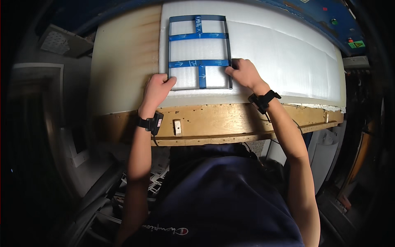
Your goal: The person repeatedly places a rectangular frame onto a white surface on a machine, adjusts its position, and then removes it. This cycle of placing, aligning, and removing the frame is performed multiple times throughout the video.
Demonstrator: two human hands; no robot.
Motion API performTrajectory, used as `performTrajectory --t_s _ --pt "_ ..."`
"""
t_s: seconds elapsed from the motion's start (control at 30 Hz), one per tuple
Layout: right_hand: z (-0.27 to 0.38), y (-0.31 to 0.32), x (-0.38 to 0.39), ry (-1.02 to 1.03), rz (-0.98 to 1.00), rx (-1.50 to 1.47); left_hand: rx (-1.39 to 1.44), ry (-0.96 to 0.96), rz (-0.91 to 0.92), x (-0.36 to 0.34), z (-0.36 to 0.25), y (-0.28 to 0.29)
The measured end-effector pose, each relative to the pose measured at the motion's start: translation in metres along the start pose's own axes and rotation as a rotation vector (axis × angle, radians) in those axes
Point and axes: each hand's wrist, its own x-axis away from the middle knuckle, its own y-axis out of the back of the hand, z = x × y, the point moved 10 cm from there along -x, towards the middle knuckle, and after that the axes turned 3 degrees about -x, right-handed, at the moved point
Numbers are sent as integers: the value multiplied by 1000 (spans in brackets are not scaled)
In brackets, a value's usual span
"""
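A rectangular frame (199, 63) with dark outer edges and blue crossbars lies on white foam sheeting (279, 53). White hand-drawn marks show on its blue bars. My left hand (157, 89) grips the frame's lower left side, thumb lying along the edge and fingers curled under or behind it. On the opposite side my right hand (245, 73) closes around the right edge, a little higher up. Some fingertips of both hands are hidden. Each wrist wears a black strap with a small box and a cable.
The foam covers much of a table whose wooden front edge (214, 123) runs before me. To the left is a bare tan board (123, 57). A blue machine (325, 16) with a green button stands behind at right. White rolls or sheets (323, 154) sit below the table.
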Motion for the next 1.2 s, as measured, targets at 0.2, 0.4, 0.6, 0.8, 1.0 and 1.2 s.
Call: performTrajectory --t_s 0.2,0.4,0.6,0.8,1.0,1.2 --pt "-7 0 1 -8 -78 -4 -147 -40 -33 -3 -16 5" --pt "-8 -2 1 -17 -126 -26 -134 -78 -27 -2 -9 4" --pt "-13 -1 0 -33 -124 -46 -146 -86 0 -2 -11 2" --pt "-11 -1 -1 -29 -103 -52 -152 -93 37 -1 -13 2" --pt "-9 -4 -6 -2 -4 -129 220 165 63 15 13 18" --pt "2 21 48 -10 147 -152 -13 181 7 66 8 73"
